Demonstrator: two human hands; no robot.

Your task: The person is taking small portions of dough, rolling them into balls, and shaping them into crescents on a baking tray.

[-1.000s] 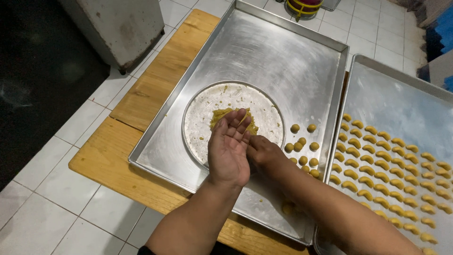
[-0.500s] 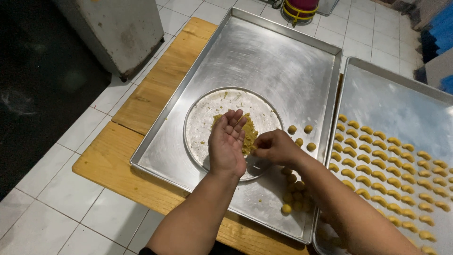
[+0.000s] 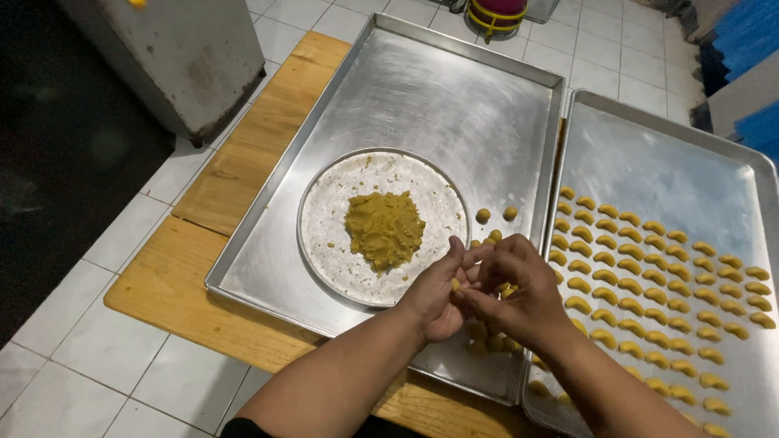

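Far left: grey box (image 3: 174,57) on the white tile floor (image 3: 97,243), same spot as before. Next, the wooden board (image 3: 235,174) w/ the big steel tray (image 3: 422,89) on it. Inside that tray sits the round plate (image 3: 341,243), and the yellow dough mound (image 3: 385,229) on its middle is now fully in view; 0.5 s ago our left hand covered most of it.

Both hands have pulled back off the plate toward us & to the right. Left hand (image 3: 438,304) now hovers over the plate's near-right edge, fingers curled in, thumb side up. A small dough bit (image 3: 456,285) shows between left palm and right fingers; it's pinched there, both hands closed round it. Right hand (image 3: 519,296) meets the left one, fingers touching it, over the tray's right part; before, the hands were apart w/ the right one lower right of the plate.

Under & beside the hands: loose dough balls (image 3: 484,215) on the tray just right of the plate, some half hidden by our wrists.

Right: second tray (image 3: 673,170), touching the first one's rim, holds rows of curved dough pieces (image 3: 649,276) on its near half; far half bare metal. Rows look unchanged. Top centre, a red and yellow container (image 3: 495,12) on the floor.
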